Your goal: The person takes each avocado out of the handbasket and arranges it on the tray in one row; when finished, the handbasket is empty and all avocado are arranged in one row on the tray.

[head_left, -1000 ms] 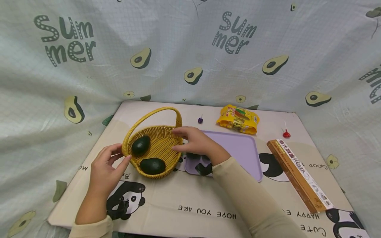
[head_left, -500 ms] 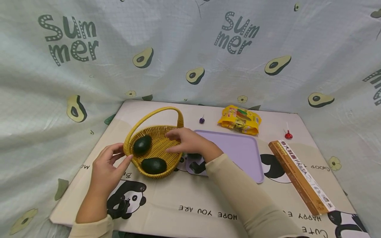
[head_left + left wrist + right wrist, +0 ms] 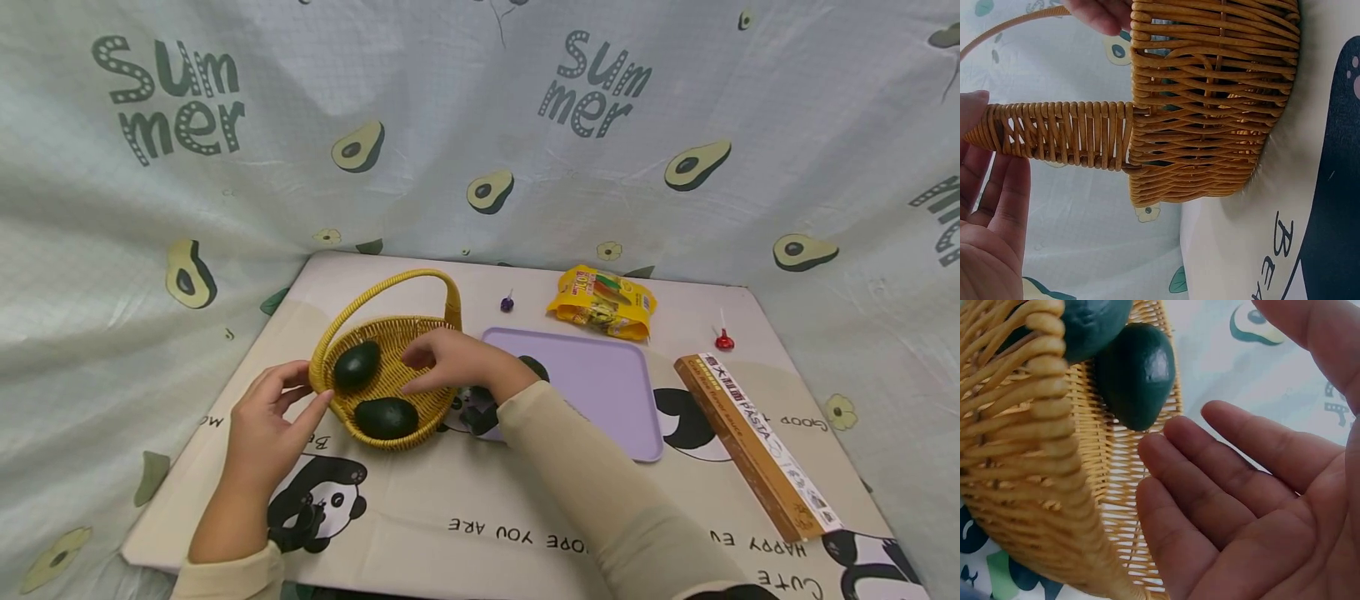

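A yellow wicker basket (image 3: 431,423) with a tall arched handle (image 3: 375,287) stands on the table, holding two dark green avocados, one at its left (image 3: 357,367) and one nearer the front (image 3: 386,417). My left hand (image 3: 262,433) grips the left foot of the handle; in the left wrist view its thumb (image 3: 972,112) lies on one side and its fingers on the other. Over the right part of the basket is my right hand (image 3: 457,360), its fingers loosely extended with nothing in them. The right wrist view shows those fingertips (image 3: 1154,447) close to an avocado (image 3: 1138,375).
Right of the basket lies a lilac tray (image 3: 600,383), partly hidden by my right sleeve, with a dark green rounded thing (image 3: 536,367) showing at the sleeve. Behind are a purple lollipop (image 3: 507,305) and a yellow bag (image 3: 603,302). Farther right lie a red lollipop (image 3: 723,340) and a pasta box (image 3: 757,446).
My right hand has moved left, farther over the basket. The left hand stays at the handle, and the avocados in the basket have not moved.
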The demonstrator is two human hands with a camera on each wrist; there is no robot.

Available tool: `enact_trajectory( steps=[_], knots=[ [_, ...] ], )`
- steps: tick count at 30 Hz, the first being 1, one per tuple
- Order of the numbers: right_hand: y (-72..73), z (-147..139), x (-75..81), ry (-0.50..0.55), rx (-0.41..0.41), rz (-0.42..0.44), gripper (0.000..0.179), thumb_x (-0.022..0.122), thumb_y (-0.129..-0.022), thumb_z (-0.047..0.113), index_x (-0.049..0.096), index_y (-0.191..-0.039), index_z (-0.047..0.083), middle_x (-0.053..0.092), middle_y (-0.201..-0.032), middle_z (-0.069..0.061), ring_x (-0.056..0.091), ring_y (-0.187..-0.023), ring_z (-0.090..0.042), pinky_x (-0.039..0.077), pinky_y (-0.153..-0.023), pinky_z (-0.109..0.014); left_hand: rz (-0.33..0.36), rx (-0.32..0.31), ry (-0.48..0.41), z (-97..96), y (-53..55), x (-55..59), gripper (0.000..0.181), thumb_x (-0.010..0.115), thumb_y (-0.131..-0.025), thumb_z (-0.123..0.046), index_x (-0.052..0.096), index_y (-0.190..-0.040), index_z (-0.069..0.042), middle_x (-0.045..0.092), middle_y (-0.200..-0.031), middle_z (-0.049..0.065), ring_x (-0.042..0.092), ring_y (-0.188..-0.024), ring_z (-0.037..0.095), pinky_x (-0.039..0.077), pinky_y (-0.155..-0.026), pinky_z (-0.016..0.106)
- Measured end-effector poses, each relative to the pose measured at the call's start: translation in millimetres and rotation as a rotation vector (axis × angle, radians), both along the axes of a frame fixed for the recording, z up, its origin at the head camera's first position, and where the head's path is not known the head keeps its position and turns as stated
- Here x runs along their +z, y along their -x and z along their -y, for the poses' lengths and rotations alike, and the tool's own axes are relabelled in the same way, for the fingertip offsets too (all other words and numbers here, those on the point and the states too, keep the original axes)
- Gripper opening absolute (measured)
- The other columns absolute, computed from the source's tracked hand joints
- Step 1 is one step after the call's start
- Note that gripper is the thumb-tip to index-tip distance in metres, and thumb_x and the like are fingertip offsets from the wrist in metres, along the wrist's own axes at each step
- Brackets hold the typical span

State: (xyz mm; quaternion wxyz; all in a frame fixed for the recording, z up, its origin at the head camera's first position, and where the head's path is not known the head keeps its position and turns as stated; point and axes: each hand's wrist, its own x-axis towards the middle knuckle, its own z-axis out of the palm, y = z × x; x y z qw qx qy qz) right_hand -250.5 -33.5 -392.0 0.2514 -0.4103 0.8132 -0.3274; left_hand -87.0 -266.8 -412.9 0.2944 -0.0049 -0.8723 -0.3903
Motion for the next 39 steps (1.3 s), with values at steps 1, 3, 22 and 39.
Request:
enact_trajectory(
  steps=[1, 3, 22, 39],
  knots=[
    [-0.4, 2, 1.1, -0.009, 0.005, -0.005, 0.062, 0.081, -0.087, 0.038, 0.064, -0.136, 0.003, 0.067, -0.135, -0.011, 0.064, -0.121, -0.014, 0.053, -0.107, -0.028, -0.001, 0.0, -0.001, 0.2, 0.1, -0.1, 0.048, 0.082, -0.082, 0.005, 0.063, -0.125, -0.001, 0.065, -0.119, 0.01, 0.051, -0.108, -0.018, 0.044, -0.095, 0.001],
    [-0.9, 6, 2.9, -0.03, 0.013, -0.004, 0.062, 0.082, -0.087, 0.038, 0.064, -0.136, 0.004, 0.068, -0.135, -0.011, 0.064, -0.12, -0.014, 0.053, -0.106, -0.028, -0.003, -0.001, -0.004, 0.5, 0.2, -0.4, 0.048, 0.082, -0.082, 0.005, 0.063, -0.125, 0.0, 0.065, -0.119, 0.01, 0.052, -0.108, -0.018, 0.045, -0.095, 0.001],
    [-2.2, 38, -9.2, -0.13, 0.082, 0.046, 0.049, 0.08, -0.087, 0.025, 0.067, -0.131, 0.006, 0.07, -0.125, -0.004, 0.064, -0.11, -0.009, 0.056, -0.096, -0.02, 0.021, -0.006, -0.008, 0.8, -0.9, 1.9, 0.048, 0.082, -0.084, 0.001, 0.063, -0.128, -0.003, 0.065, -0.121, 0.009, 0.053, -0.109, -0.015, 0.045, -0.095, 0.002],
    [0.6, 49, -13.9, -0.236, 0.085, 0.069, 0.051, 0.084, -0.084, 0.032, 0.071, -0.127, 0.01, 0.071, -0.115, 0.005, 0.064, -0.104, -0.007, 0.057, -0.092, -0.022, 0.01, -0.009, -0.013, 1.7, -0.9, 1.0, 0.048, 0.082, -0.082, 0.006, 0.063, -0.125, -0.001, 0.065, -0.119, 0.011, 0.051, -0.107, -0.019, 0.045, -0.095, 0.002]
  ],
)
